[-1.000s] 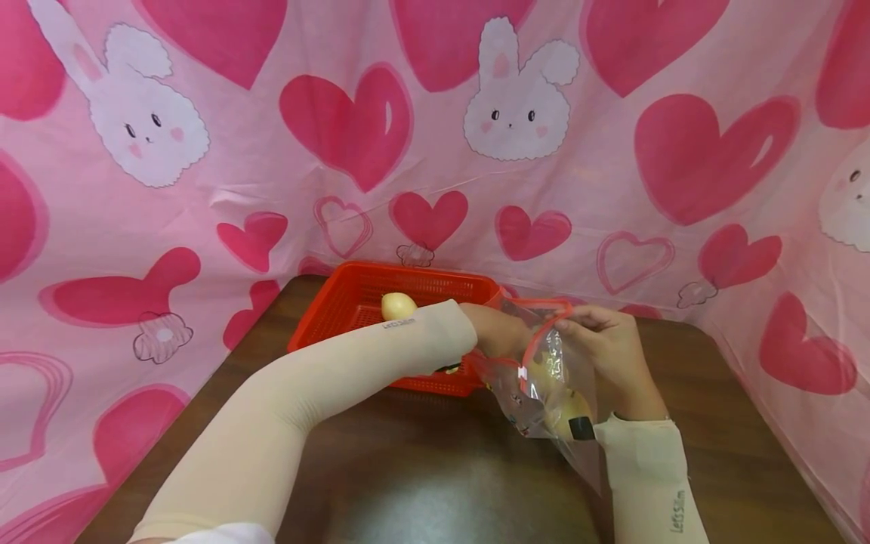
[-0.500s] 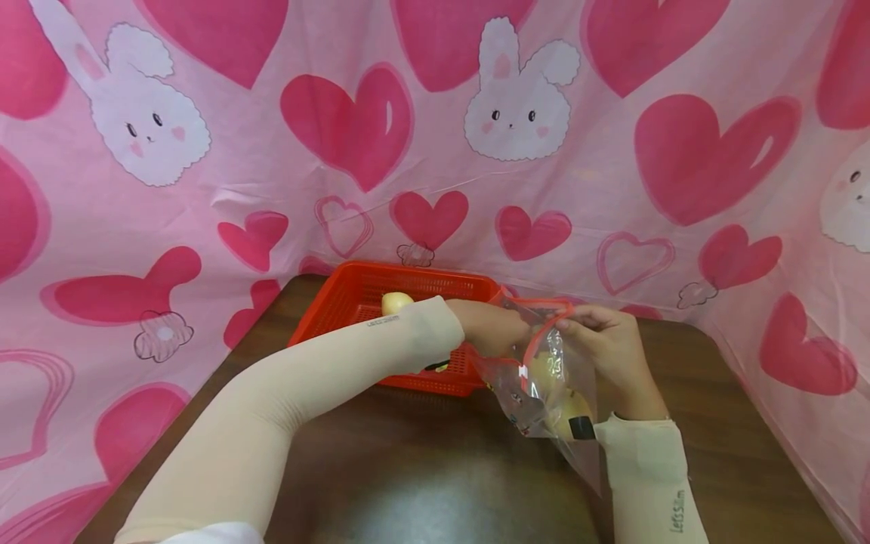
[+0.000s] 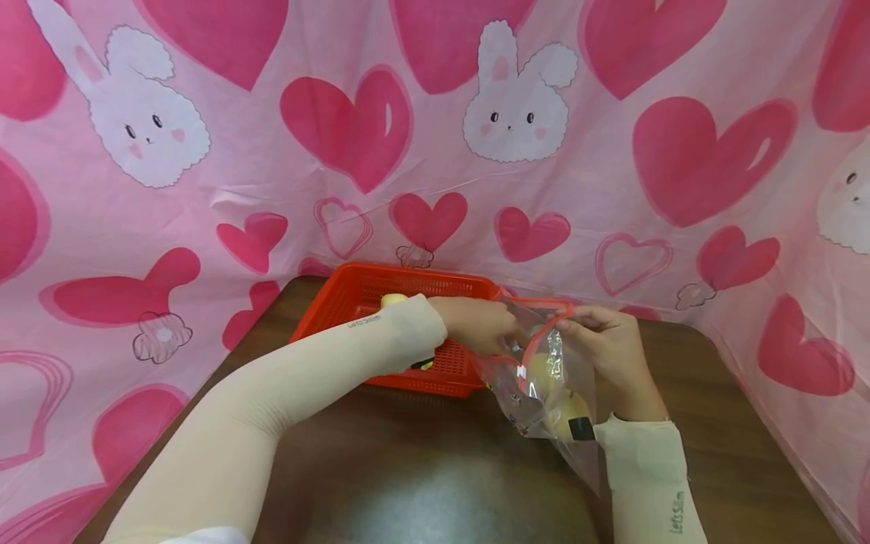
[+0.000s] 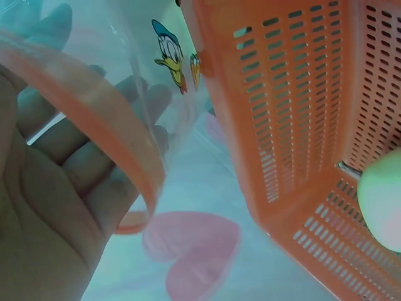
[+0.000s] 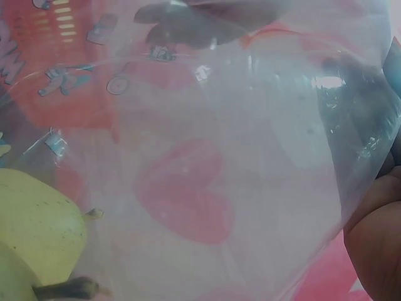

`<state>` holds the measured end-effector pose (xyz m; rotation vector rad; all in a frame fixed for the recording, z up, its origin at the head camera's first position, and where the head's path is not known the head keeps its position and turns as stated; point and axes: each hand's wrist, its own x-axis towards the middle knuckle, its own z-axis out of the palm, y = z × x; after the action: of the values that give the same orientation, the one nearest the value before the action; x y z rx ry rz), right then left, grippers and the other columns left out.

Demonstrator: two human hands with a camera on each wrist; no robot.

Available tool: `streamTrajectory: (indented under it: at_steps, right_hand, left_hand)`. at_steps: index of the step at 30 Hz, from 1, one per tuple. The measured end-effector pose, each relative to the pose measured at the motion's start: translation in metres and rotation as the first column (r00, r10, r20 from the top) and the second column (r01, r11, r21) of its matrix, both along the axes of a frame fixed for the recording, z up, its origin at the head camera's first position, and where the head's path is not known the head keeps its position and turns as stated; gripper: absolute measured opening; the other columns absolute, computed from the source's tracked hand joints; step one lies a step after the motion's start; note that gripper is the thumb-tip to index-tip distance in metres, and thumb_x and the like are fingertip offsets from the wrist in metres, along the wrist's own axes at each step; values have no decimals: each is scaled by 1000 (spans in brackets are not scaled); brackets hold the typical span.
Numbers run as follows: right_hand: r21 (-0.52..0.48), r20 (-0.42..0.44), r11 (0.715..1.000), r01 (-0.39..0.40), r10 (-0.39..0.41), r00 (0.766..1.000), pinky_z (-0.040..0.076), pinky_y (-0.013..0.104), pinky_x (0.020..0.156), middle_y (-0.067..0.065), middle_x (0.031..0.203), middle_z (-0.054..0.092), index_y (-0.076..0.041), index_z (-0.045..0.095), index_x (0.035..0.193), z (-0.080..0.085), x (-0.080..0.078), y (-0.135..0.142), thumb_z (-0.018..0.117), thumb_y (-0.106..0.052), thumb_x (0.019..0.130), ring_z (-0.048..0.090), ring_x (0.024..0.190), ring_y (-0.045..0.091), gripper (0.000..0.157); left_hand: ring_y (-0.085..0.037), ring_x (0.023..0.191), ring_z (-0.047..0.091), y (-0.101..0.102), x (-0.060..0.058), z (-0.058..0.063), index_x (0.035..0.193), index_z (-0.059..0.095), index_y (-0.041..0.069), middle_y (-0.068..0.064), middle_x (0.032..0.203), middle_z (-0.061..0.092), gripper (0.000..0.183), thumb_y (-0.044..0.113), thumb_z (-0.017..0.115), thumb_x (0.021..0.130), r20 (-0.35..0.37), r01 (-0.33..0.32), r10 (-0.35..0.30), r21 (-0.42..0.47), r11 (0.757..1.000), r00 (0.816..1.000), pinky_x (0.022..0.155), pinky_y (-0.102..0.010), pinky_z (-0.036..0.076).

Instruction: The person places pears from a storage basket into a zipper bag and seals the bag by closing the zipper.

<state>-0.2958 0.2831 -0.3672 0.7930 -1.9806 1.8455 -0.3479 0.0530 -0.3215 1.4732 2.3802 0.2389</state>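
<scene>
A clear zip bag [image 3: 504, 399] with a red-orange zip edge hangs with its mouth spread apart, cartoon prints on its side. My right hand [image 3: 608, 351] pinches the mouth's right edge between thumb and fingers. My left hand [image 3: 481, 326] is at the mouth, fingers inside it; the left wrist view shows its palm [image 4: 53, 207] bare and the fingers loosely extended, partly behind the plastic. Yellow pears [image 3: 566, 414] lie low in the bag; two of them [image 5: 37, 219] with stems show in the right wrist view. Another pear [image 4: 383, 200] sits in the basket.
The red perforated basket [image 3: 319, 304] stands at the back of the brown wooden table [image 3: 435, 483], its right end directly beside the bag. A pink cloth [image 3: 435, 174] with hearts and rabbits surrounds the table. My left forearm crosses over the basket's front.
My left hand has drawn back a little to the left from the bag, and its sleeve now covers more of the basket's pear. The right hand and bag stay nearly still.
</scene>
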Motion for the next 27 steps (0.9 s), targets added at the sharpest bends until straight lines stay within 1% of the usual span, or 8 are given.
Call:
streamTrajectory:
  at_steps: [4,6,11,14,17,21,24,27]
  right_hand:
    - [-6,-10,1000,20,-21,1000,54,24,77,5,92,74,15,67,96,0,0,0,69,11,84,70,87,14,13]
    - [-14,-1,999,38,-38,999,54,24,77,6,92,74,15,67,96,0,1,0,69,12,83,70,87,14,13]
    - [-14,50,985,173,-172,984,54,21,68,3,87,74,10,71,94,2,4,1,74,6,82,68,78,12,14]
    - [-35,61,974,222,-220,974,53,20,66,1,84,73,9,72,95,4,4,2,75,5,81,66,74,11,15]
    - [-85,57,972,217,-213,975,53,20,66,2,82,73,11,71,94,4,4,3,75,7,80,66,73,11,15]
    - [-148,20,964,220,-219,975,53,20,67,3,80,73,15,69,93,4,2,2,74,10,79,67,72,11,16]
    - [-185,-5,947,262,-268,963,53,20,68,2,80,73,18,67,95,5,0,2,75,12,77,68,72,10,20]
    - [-233,20,920,316,-321,947,53,19,69,1,79,73,18,68,96,5,-1,1,76,13,76,68,73,10,23]
  left_hand:
    - [-3,87,62,-7,-1,3,124,68,17,5,109,69,39,24,75,87,-24,8,-7,46,999,1000,76,-18,52]
    - [-4,84,61,-11,-2,5,123,69,16,5,107,69,39,24,76,85,-27,-3,5,65,998,1000,73,-18,52]
    - [-2,83,61,-18,-4,11,120,70,16,8,103,69,35,25,74,87,-47,-6,10,101,995,999,72,-16,51]
    - [-1,82,61,-22,-5,14,117,71,15,12,98,68,30,25,71,89,-70,9,-1,117,993,998,73,-16,50]
    - [-1,84,61,-26,-6,18,116,72,15,13,99,68,29,26,71,90,-88,14,-2,126,992,996,74,-16,50]
    - [-2,85,62,-30,-8,23,115,73,15,11,99,69,28,28,71,90,-144,10,10,142,990,989,77,-16,49]
    - [-3,81,60,-35,-11,26,112,74,15,10,95,69,24,25,70,91,-190,0,33,173,985,981,78,-16,48]
    - [-3,79,59,-41,-15,28,110,74,16,10,93,69,20,21,68,92,-210,-21,68,217,976,975,78,-16,48]
